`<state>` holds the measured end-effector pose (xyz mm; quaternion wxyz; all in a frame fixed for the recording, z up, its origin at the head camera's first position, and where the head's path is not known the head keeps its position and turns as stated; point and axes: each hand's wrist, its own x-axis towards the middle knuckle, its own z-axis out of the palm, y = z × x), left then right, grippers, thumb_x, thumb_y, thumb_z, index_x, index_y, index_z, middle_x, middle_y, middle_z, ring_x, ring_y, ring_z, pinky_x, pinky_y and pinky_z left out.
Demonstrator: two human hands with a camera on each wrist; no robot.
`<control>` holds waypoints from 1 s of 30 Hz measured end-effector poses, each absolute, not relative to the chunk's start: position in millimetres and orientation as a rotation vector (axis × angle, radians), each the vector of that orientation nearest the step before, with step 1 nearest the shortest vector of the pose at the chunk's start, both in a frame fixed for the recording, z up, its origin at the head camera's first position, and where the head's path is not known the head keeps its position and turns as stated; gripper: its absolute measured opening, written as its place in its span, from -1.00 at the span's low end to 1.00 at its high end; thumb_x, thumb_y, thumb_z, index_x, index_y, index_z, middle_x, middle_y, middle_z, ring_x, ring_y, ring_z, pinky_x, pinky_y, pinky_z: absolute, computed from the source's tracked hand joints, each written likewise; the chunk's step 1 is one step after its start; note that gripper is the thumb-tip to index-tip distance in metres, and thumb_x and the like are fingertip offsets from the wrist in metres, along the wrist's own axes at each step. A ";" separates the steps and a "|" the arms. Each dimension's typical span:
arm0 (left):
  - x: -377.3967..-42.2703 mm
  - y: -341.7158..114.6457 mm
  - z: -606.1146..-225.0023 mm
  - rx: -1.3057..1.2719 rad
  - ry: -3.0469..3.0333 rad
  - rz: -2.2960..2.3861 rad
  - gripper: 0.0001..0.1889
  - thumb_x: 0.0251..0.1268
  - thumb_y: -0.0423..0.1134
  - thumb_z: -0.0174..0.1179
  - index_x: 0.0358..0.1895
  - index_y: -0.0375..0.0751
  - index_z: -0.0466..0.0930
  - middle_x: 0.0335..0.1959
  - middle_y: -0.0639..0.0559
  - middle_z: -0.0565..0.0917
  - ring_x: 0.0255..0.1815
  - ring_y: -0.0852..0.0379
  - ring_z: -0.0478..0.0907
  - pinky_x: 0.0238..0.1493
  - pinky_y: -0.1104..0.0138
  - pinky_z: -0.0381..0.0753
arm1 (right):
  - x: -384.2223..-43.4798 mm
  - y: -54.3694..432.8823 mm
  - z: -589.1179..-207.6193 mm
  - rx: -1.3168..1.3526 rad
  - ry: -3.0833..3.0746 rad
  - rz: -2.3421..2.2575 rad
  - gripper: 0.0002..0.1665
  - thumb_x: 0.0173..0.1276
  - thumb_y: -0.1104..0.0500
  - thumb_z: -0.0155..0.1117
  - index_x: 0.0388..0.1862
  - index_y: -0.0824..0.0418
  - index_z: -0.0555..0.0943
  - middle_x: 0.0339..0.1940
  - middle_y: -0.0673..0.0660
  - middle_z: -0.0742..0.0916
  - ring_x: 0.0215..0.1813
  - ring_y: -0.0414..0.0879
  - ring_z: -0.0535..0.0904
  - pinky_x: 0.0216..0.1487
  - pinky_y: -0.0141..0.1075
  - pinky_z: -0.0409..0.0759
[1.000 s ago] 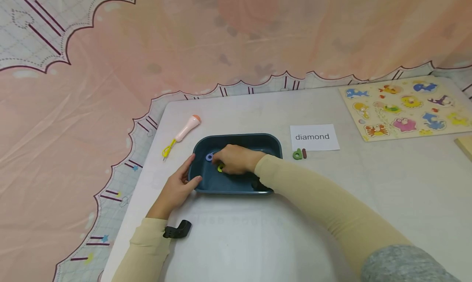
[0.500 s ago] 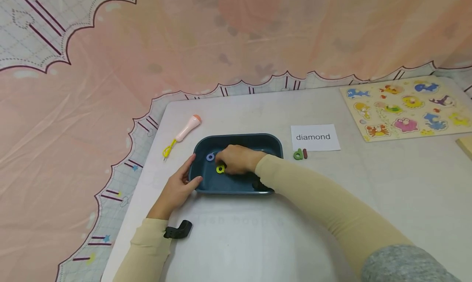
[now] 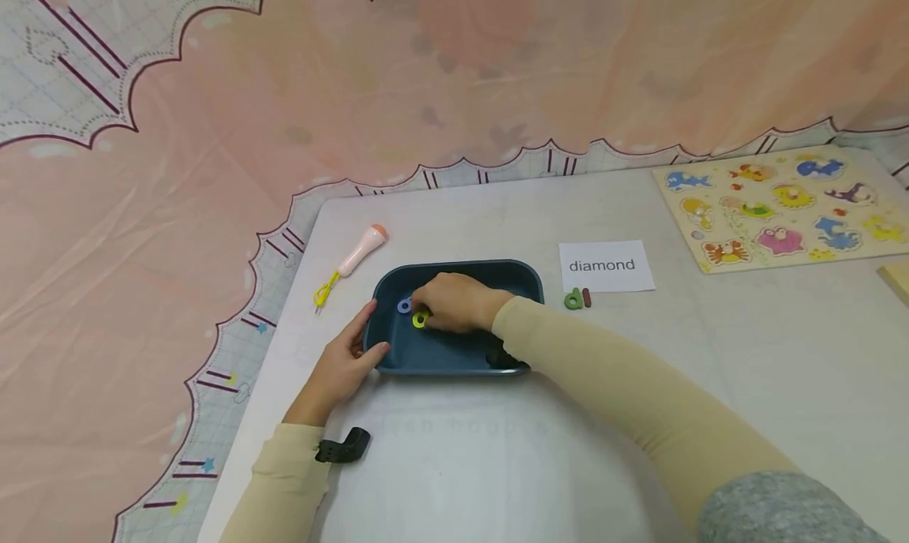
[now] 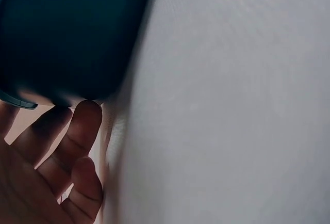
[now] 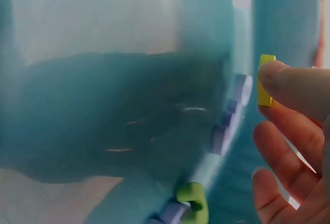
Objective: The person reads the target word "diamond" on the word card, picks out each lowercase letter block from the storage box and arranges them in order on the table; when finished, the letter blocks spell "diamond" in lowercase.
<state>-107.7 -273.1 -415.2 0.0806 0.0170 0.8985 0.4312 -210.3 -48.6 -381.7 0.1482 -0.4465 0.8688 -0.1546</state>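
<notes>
Yellow letter piece (image 5: 264, 97) is inside the dark blue tray (image 3: 440, 360), pinched between thumb and forefinger of the right hand (image 3: 458, 302); I can't be sure which letter it is. A light pinch on its edges should do, with the other fingers tucked clear of the blue piece (image 3: 404, 306) close by and of the purple pieces (image 5: 220, 139) and green piece (image 5: 195, 203) seen in the right wrist view. At the tray's left end, the left hand (image 3: 343, 363) grips the wall, thumb over the rim; holding it firmly there should stop any sliding. Right of the tray, a white card (image 3: 604, 279) on the tabletop (image 3: 440, 488) reads "diamond" in plain black print. Just below it lie a green "d" (image 3: 573, 299) and a dark red stroke-shaped letter (image 3: 586, 297), "i" or "l". No brand is legible.
</notes>
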 end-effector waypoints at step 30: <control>-107.5 -273.0 -415.7 0.070 2.728 1.245 -0.23 0.44 -0.17 0.20 0.62 -0.01 0.04 0.53 -0.24 0.23 0.26 -0.19 0.50 0.24 -0.06 0.45 | -196.7 68.8 -314.3 -1.198 2.738 -0.567 -0.66 0.36 0.13 0.41 0.07 0.20 0.71 -0.04 0.09 0.75 -0.01 -0.02 0.61 0.12 -0.12 0.56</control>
